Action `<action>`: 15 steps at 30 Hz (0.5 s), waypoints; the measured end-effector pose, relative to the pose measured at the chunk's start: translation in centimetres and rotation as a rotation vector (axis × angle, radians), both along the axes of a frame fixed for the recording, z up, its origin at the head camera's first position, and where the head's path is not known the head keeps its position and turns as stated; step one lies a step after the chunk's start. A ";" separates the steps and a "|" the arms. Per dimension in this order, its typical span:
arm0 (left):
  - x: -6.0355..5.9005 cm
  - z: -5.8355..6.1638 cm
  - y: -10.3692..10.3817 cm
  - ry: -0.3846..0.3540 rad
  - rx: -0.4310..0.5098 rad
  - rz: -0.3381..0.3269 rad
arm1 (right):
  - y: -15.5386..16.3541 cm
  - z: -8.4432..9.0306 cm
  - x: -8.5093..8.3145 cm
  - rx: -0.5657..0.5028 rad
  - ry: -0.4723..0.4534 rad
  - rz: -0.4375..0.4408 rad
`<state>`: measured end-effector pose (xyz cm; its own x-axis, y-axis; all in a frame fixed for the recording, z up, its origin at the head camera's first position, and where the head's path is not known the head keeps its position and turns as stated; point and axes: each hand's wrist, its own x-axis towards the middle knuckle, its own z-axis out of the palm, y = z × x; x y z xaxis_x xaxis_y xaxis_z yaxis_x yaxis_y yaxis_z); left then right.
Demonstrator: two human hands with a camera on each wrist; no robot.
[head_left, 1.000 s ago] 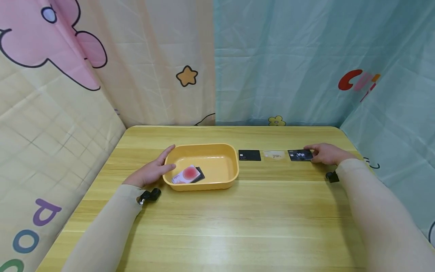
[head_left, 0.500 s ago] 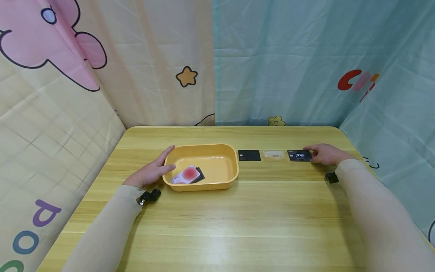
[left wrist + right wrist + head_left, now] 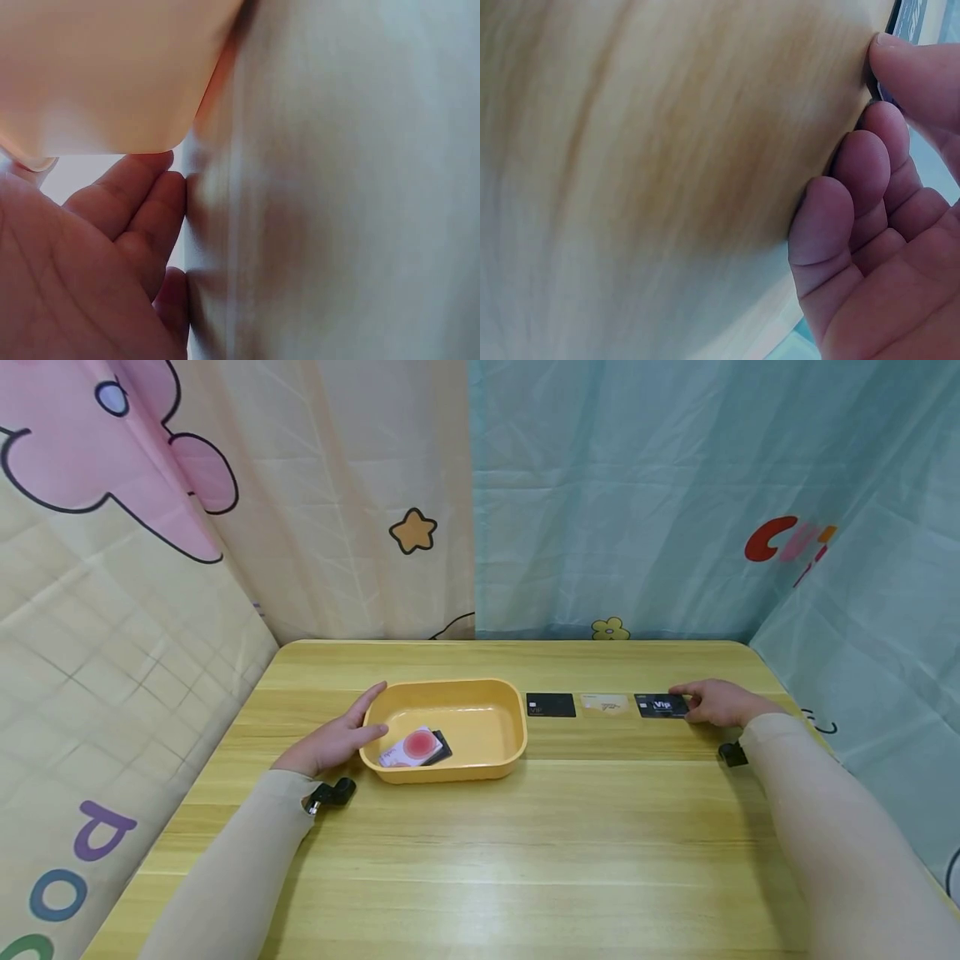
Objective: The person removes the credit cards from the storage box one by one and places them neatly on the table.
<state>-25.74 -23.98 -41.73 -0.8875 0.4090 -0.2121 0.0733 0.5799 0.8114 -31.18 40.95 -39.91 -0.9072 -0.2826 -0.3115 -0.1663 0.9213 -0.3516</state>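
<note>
I have my right hand pinching the black VIP card flat on the worktop, rightmost of three beside the yellow tray; my left hand rests open against the tray; next, lift its edge cleanly

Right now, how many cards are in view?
5. Three lie in a row on the table: a black card, a pale card, the VIP card under the right hand. Two overlap in the yellow tray; more may be hidden.
</note>
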 end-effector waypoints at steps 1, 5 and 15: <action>0.0 0.0 0.0 -0.001 -0.002 0.000 | 0.0 0.0 0.0 0.001 -0.001 0.001; 0.0 -0.1 0.0 -0.004 -0.002 0.001 | -0.1 0.1 0.2 0.002 -0.003 0.001; 0.0 -0.1 -0.1 -0.004 0.008 0.004 | -0.1 0.1 0.1 0.000 -0.001 0.003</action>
